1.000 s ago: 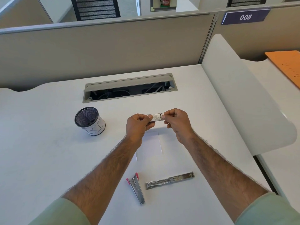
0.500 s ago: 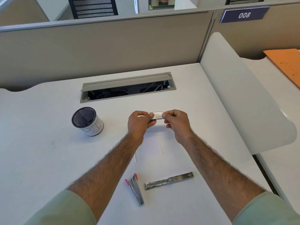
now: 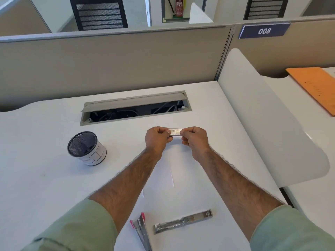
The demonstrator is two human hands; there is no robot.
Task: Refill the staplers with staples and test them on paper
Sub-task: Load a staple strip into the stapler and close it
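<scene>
head: staple box pinched (mesh cup contents unclear).

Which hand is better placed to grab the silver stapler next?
Probably the right hand: the silver stapler lies nearer its forearm. It and the left hand both pinch the staple box.

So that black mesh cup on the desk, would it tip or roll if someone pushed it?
Probably light: the cup is mesh and seems empty, so a low push would likely slide it over the smooth desk. A shove near the rim might tip it. Being round, it would probably roll once on its side.
</scene>
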